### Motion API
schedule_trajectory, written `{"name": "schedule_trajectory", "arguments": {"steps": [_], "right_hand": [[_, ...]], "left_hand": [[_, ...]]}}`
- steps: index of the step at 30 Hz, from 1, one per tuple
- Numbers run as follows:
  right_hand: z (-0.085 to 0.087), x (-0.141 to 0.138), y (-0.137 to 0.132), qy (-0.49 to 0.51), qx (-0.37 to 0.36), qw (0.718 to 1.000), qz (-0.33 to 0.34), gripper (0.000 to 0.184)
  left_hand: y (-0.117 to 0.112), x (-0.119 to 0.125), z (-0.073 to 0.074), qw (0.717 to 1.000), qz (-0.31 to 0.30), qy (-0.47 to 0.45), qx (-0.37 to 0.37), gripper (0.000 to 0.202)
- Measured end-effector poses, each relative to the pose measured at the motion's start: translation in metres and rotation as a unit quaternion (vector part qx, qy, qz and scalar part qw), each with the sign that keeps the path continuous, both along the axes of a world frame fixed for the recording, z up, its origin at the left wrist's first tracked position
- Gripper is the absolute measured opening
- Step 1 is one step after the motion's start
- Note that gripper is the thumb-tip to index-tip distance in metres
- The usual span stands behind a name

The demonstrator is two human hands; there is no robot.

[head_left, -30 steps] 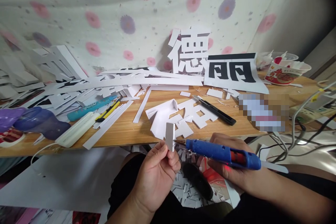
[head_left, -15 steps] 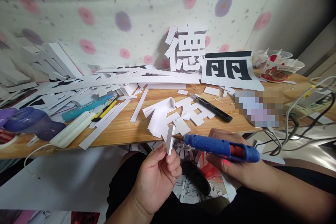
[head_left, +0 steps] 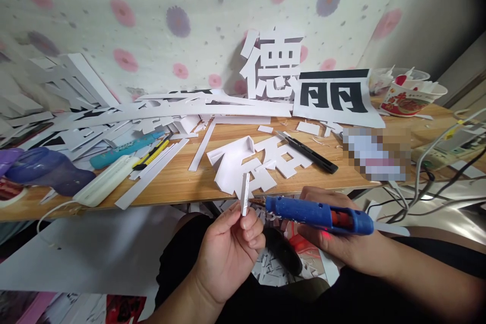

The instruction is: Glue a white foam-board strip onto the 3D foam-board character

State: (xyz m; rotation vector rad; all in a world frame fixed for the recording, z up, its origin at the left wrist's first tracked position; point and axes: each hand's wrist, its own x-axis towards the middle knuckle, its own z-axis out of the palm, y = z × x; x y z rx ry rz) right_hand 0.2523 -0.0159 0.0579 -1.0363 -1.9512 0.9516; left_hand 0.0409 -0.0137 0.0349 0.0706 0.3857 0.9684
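Strip: white foam-board strip [head_left: 245, 192] is upright in the air, in front of the table edge; its narrow side faces the camera and looks rough and shiny, which I judge to be glue.
Left hand: the left hand [head_left: 231, 253] pinches the lower end of this strip between thumb and fingers, the other fingers curled.
Right hand: the right hand [head_left: 341, 253] is wrapped around the blue hot-glue gun [head_left: 304, 212].
Nozzle: it points to the strip, very near its right side; whether they touch, I cannot tell.
Half-built character: the foam-board character [head_left: 231, 167] lies on the wooden table [head_left: 201, 187], just beyond the strip. Walls stand along its left part; its right part looks flat, without walls.
Progress: I judge the gluing of walls as partly done. The held strip is not yet joined, and the flat part seems left without sides.
Behind: the raised character 德 [head_left: 277, 71] stands upright, apparently finished, beside the printed 丽 sheet [head_left: 334, 93].
Cutter: the black utility knife [head_left: 311, 153] rests unused, near the half-built piece.
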Motion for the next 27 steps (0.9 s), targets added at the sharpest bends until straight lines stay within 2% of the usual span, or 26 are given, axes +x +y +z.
{"name": "schedule_trajectory", "arguments": {"steps": [9,22,27], "right_hand": [[0.0020,-0.0028,-0.0009,-0.010,-0.003,1.000,0.008,0.010],[0.0033,-0.0031,-0.0016,-0.034,0.027,0.999,0.007,0.015],[0.0037,-0.0020,-0.0036,-0.059,0.016,0.998,0.014,0.012]], "left_hand": [[0.0016,-0.0008,-0.0007,0.999,0.040,0.023,-0.016,0.011],[0.0018,-0.0002,-0.0015,0.998,0.051,0.030,-0.022,0.013],[0.0019,0.0000,-0.0013,0.997,0.065,0.043,-0.027,0.013]]}}
